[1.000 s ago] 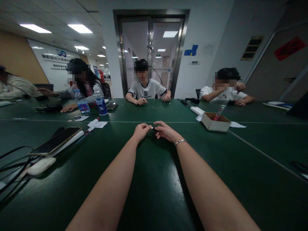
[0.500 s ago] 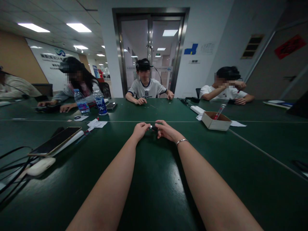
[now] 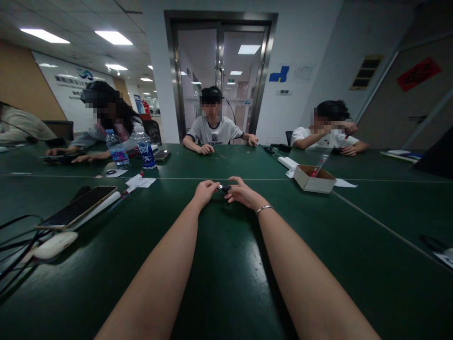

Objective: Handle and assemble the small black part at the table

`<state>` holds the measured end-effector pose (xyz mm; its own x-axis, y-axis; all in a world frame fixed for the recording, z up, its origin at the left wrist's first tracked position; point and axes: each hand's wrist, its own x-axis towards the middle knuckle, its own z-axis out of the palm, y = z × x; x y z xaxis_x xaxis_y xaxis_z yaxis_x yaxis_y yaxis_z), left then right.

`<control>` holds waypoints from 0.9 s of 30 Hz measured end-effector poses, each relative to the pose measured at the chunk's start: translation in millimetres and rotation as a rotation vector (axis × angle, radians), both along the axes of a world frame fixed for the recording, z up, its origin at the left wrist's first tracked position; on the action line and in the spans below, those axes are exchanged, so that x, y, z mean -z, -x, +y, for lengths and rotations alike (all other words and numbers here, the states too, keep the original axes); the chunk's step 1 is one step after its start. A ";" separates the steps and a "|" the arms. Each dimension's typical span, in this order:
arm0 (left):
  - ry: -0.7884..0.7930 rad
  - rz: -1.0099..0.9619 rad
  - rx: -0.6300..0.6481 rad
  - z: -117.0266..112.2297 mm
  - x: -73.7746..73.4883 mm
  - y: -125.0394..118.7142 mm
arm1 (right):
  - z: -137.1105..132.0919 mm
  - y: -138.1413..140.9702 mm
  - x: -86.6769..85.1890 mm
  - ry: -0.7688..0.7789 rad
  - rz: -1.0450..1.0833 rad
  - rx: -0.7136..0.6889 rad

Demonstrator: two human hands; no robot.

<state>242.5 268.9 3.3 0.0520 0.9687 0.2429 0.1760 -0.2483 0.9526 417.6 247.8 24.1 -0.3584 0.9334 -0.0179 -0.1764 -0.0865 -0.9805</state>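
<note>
Between my hands, above the dark green table, is a small black object with a shiny silver end; it is too small to name surely. My left hand pinches its silver end between thumb and fingertips. From the other side, the fingers of my right hand close on the black part, with the index finger raised above it. A silver bracelet circles my right wrist. The fingers hide part of the object.
To the left lie a phone, a white case and black cables. Two water bottles stand farther back. An open box holding a red-and-clear tube is at the right. Several people sit around the table.
The fingers of my right hand have shifted around the black part, and more of the small object shows between my hands. The whole view has swung slightly to the right.
</note>
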 end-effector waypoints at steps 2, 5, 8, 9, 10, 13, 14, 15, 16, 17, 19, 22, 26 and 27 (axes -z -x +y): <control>0.008 -0.016 -0.007 -0.3 -0.5 -0.2 | 0.7 0.6 0.4 0.026 -0.022 -0.020; 0.019 -0.023 0.008 -0.1 -0.5 -0.2 | 1.8 1.2 1.1 -0.016 -0.040 -0.008; 0.001 -0.018 0.003 0.5 0.2 0.0 | 2.3 2.0 1.8 -0.059 -0.039 -0.004; -0.005 -0.017 -0.004 0.6 0.4 0.1 | 2.2 2.4 2.0 -0.047 -0.048 -0.003; -0.008 -0.015 -0.009 0.7 0.5 0.2 | 2.1 2.8 2.1 -0.031 -0.060 -0.001; -0.002 -0.004 0.000 1.1 1.1 0.3 | 1.5 3.8 1.8 -0.041 -0.068 0.026; -0.001 0.000 0.004 1.4 1.5 0.4 | 1.3 3.9 1.5 -0.047 -0.066 0.027; -0.002 0.001 0.006 2.0 2.1 0.4 | 1.3 3.8 1.4 -0.042 -0.065 0.021; -0.005 0.001 0.006 2.6 2.9 0.4 | 1.3 3.6 1.3 -0.024 -0.069 0.014; -0.009 0.001 0.004 3.3 3.7 0.3 | 1.5 3.3 1.4 -0.005 -0.075 0.009; -0.016 0.007 0.001 4.4 5.4 0.3 | 2.2 2.7 2.1 0.000 -0.074 0.010; -0.016 0.019 -0.004 4.7 6.2 0.2 | 3.6 2.0 3.9 -0.033 -0.052 0.012; -0.008 0.036 0.004 2.3 3.8 0.1 | 4.9 1.2 5.7 -0.034 -0.053 -0.012; -0.009 0.048 0.004 1.5 3.3 0.1 | 5.1 1.1 6.2 -0.049 -0.054 -0.016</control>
<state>242.4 270.4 0.0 0.0673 0.9662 0.2488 0.2207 -0.2576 0.9407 416.6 252.8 17.9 -0.3734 0.9276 0.0079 -0.1224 -0.0408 -0.9916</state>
